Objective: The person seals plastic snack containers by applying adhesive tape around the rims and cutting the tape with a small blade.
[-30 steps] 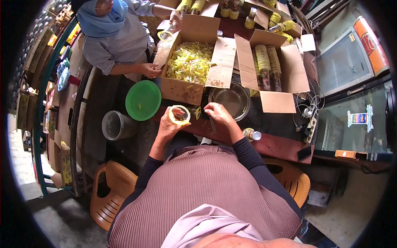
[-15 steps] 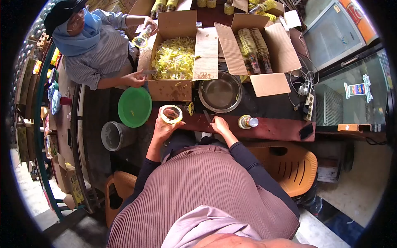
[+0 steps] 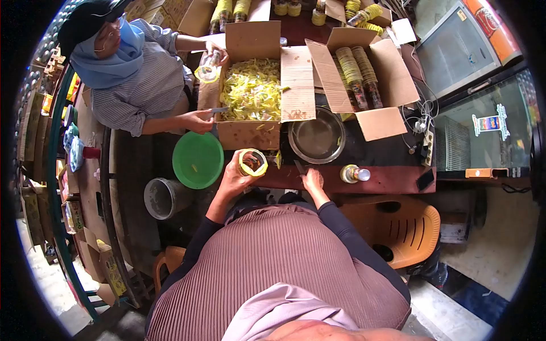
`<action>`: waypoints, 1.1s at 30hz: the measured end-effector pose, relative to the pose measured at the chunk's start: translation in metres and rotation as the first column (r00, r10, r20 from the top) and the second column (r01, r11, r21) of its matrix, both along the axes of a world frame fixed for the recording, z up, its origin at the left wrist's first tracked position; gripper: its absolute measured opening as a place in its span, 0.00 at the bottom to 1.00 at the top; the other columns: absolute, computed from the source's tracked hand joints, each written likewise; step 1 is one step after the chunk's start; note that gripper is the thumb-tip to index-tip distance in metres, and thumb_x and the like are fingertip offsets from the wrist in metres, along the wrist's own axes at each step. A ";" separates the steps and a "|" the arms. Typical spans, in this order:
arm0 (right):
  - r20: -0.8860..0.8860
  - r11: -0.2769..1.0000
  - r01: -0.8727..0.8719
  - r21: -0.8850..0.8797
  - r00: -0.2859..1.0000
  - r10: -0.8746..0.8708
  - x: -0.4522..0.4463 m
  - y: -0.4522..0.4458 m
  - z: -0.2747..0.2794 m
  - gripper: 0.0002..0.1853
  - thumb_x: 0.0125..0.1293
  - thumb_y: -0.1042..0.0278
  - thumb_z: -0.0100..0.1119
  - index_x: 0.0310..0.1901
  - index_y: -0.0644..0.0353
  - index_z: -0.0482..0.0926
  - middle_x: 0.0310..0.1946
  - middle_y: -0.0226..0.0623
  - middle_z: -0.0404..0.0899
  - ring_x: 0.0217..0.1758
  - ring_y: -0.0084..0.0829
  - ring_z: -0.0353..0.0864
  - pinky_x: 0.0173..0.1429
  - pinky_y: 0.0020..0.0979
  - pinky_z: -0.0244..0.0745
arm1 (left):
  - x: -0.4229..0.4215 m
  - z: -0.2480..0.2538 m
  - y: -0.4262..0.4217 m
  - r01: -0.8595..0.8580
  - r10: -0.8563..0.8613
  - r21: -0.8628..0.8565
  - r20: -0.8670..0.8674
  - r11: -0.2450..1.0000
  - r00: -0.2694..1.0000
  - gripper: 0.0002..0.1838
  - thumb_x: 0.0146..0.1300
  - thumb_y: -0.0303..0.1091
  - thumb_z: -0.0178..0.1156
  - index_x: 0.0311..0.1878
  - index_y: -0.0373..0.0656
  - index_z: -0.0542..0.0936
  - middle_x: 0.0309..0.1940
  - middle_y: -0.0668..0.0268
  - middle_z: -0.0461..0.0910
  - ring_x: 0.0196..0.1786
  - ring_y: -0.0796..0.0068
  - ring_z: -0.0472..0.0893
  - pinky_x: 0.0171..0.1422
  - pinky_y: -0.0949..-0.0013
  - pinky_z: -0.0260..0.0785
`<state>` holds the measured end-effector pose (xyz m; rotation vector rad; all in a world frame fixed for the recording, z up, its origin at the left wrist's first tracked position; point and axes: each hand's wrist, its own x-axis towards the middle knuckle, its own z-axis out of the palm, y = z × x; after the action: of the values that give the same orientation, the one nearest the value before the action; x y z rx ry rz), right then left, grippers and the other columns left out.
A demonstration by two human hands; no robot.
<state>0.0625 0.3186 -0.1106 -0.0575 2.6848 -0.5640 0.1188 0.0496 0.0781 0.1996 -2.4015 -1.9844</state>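
Observation:
My left hand (image 3: 235, 177) is wrapped round a clear container (image 3: 252, 163) with a yellow rim, its round end facing up towards me. My right hand (image 3: 312, 181) is closed on a knife (image 3: 300, 167), whose dark blade points up and left over the table edge. Just beyond my hands stand an open cardboard box (image 3: 248, 135) full of yellow strips (image 3: 250, 91) and a round metal basin (image 3: 317, 136). A small jar with a pale lid (image 3: 355, 174) lies right of my right hand.
A green plate (image 3: 198, 160) and a grey bucket (image 3: 161, 198) are at the left. Across the table, a co-worker (image 3: 136, 74) holds a clear container and a knife. A second box (image 3: 380, 124) holds stacked yellow-rimmed containers. Cables (image 3: 421, 124) lie at the right.
My right hand has moved down, away from the basin, with the knife. My left hand still holds the container. The co-worker's lower hand now shows a knife at the box. The view has shifted.

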 end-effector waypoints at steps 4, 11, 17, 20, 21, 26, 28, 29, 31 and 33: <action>-0.028 0.996 0.080 0.043 0.996 -0.079 -0.002 -0.006 -0.010 0.13 0.53 0.63 0.67 0.35 0.63 0.80 0.35 0.54 0.82 0.42 0.54 0.82 0.46 0.48 0.78 | -0.006 0.013 -0.021 0.024 -0.027 -0.104 -0.029 0.994 0.999 0.34 0.43 0.30 0.78 0.54 0.40 0.70 0.44 0.66 0.78 0.48 0.77 0.78 0.54 0.71 0.72; -0.191 0.975 0.222 0.007 0.957 -0.217 0.005 -0.009 -0.048 0.05 0.48 0.71 0.62 0.28 0.58 0.79 0.30 0.50 0.82 0.36 0.52 0.82 0.40 0.48 0.77 | -0.032 0.023 -0.049 0.151 -0.227 -0.340 -0.193 0.928 0.955 0.31 0.39 0.34 0.78 0.49 0.38 0.75 0.44 0.59 0.76 0.49 0.60 0.78 0.55 0.64 0.71; -0.274 0.974 0.212 -0.086 0.935 -0.227 0.019 -0.017 -0.020 0.07 0.50 0.73 0.60 0.33 0.56 0.79 0.32 0.46 0.80 0.38 0.47 0.81 0.41 0.45 0.75 | -0.051 0.026 -0.059 0.301 -0.401 -0.430 -0.163 0.851 0.901 0.30 0.41 0.37 0.76 0.48 0.39 0.74 0.43 0.58 0.73 0.49 0.54 0.76 0.53 0.59 0.70; -0.156 0.951 0.154 -0.269 0.967 -0.201 0.022 -0.026 0.013 0.11 0.52 0.75 0.61 0.39 0.56 0.80 0.35 0.42 0.79 0.40 0.44 0.81 0.44 0.41 0.75 | -0.057 0.018 -0.060 0.291 -0.416 -0.462 -0.194 0.838 0.889 0.29 0.42 0.37 0.75 0.48 0.40 0.74 0.43 0.57 0.74 0.49 0.53 0.75 0.52 0.57 0.70; -0.149 0.924 0.091 -0.371 0.976 -0.156 0.022 -0.029 0.026 0.12 0.53 0.76 0.62 0.41 0.57 0.80 0.36 0.40 0.78 0.40 0.42 0.80 0.44 0.39 0.75 | -0.060 0.019 -0.060 0.291 -0.417 -0.460 -0.200 0.839 0.887 0.29 0.42 0.37 0.75 0.48 0.40 0.74 0.43 0.57 0.74 0.49 0.53 0.75 0.52 0.57 0.70; -0.289 0.819 -0.002 -0.574 0.936 -0.201 0.009 -0.045 0.118 0.10 0.60 0.73 0.62 0.44 0.61 0.81 0.38 0.37 0.79 0.40 0.32 0.81 0.45 0.31 0.74 | -0.069 0.035 -0.055 0.302 -0.445 -0.578 -0.120 0.758 0.887 0.28 0.44 0.35 0.72 0.49 0.41 0.73 0.44 0.56 0.76 0.52 0.53 0.75 0.54 0.56 0.69; -0.337 0.798 -0.058 -0.599 0.923 -0.186 0.002 -0.052 0.161 0.07 0.62 0.73 0.59 0.41 0.61 0.80 0.36 0.39 0.77 0.40 0.38 0.79 0.45 0.34 0.73 | -0.075 0.033 -0.052 0.276 -0.467 -0.614 -0.171 0.739 0.868 0.27 0.43 0.33 0.72 0.48 0.41 0.73 0.43 0.56 0.76 0.51 0.52 0.75 0.54 0.56 0.68; -0.381 0.788 -0.107 -0.607 0.908 -0.171 -0.002 -0.055 0.180 0.06 0.62 0.74 0.59 0.41 0.61 0.80 0.35 0.39 0.77 0.40 0.39 0.78 0.45 0.35 0.73 | -0.079 0.033 -0.050 0.246 -0.487 -0.652 -0.216 0.717 0.846 0.27 0.42 0.31 0.72 0.48 0.41 0.73 0.42 0.56 0.76 0.50 0.52 0.76 0.54 0.56 0.68; -0.501 0.811 -0.196 -0.552 0.855 -0.135 -0.008 -0.066 0.212 0.06 0.61 0.76 0.59 0.40 0.61 0.80 0.34 0.39 0.76 0.41 0.40 0.78 0.46 0.35 0.73 | -0.086 0.039 -0.046 0.258 -0.515 -0.667 -0.218 0.699 0.829 0.26 0.42 0.31 0.70 0.47 0.41 0.74 0.42 0.55 0.76 0.50 0.53 0.76 0.56 0.56 0.66; -0.613 0.828 -0.279 -0.486 0.784 -0.095 -0.015 -0.075 0.232 0.06 0.61 0.77 0.59 0.39 0.61 0.80 0.34 0.39 0.76 0.41 0.41 0.77 0.46 0.36 0.72 | -0.093 0.044 -0.039 0.245 -0.578 -0.720 -0.258 0.649 0.774 0.24 0.44 0.33 0.69 0.47 0.40 0.75 0.42 0.56 0.77 0.50 0.54 0.76 0.58 0.57 0.65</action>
<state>0.0477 0.2437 0.1215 -0.6509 2.9755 -1.5129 0.0254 0.0107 0.1223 -0.8478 -2.7334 -0.9271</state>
